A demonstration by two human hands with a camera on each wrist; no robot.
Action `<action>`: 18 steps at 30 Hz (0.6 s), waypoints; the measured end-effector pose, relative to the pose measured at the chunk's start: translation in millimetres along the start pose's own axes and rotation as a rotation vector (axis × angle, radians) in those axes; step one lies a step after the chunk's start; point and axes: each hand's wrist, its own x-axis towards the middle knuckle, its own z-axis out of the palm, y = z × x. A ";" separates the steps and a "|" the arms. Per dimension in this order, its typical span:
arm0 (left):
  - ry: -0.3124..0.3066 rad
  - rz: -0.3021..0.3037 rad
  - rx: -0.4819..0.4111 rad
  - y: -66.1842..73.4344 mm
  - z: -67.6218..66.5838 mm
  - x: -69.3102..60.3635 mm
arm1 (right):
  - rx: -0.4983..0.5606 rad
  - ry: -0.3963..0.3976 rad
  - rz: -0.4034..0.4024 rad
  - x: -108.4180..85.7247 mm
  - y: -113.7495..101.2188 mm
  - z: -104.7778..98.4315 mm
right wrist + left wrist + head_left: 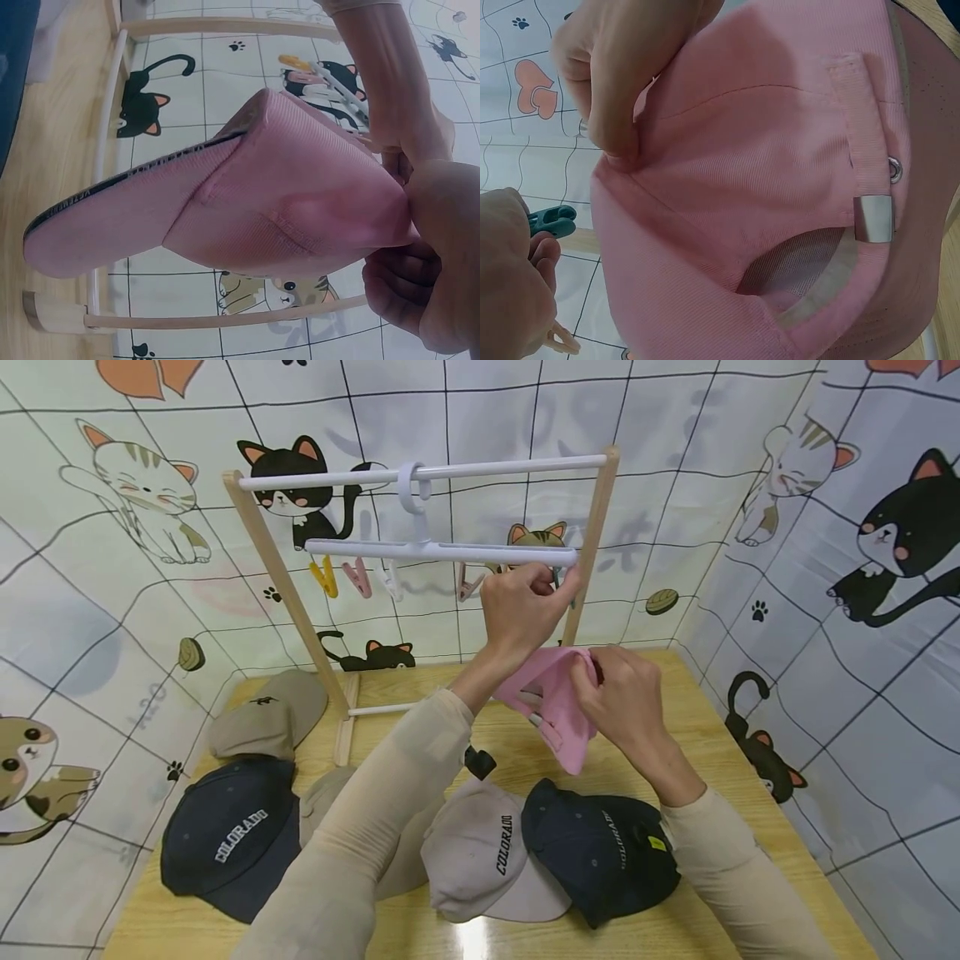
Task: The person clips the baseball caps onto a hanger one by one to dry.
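Note:
A pink cap (555, 697) hangs from my right hand (626, 693), which pinches the crown fabric. In the left wrist view, the cap's rear strap with a metal buckle (874, 217) and its back opening show; the brim points away from the right hand. Up at the right end of a white hanger (450, 552), my left hand (525, 606) pinches a green clothespin (553, 222). Part of that clothespin is hidden by the fingers. Along the hanger hang a yellow clothespin (325, 577), a pink one (358, 578), a white one (391, 580) and a pale pink one (468, 583).
The hanger hooks over the top bar (510, 468) of a wooden-legged rack. On the table (637, 760) lie a navy cap (225, 835), an olive cap (258, 718), a beige cap, a light grey cap (472, 852) and a dark blue cap (592, 852).

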 end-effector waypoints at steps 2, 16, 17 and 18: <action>0.001 -0.001 -0.003 -0.7 -0.6 -1.1 | 0.004 -0.009 0.005 1.6 -0.7 1.2; -0.051 -0.022 -0.035 -2.9 -6.9 -4.3 | 0.038 -0.053 0.085 12.6 -1.6 11.2; -0.055 -0.022 -0.035 -3.0 -7.2 -4.6 | 0.040 -0.055 0.097 13.1 -1.6 11.7; -0.057 -0.022 -0.034 -3.1 -7.3 -4.9 | 0.043 -0.057 0.109 13.8 -1.7 12.2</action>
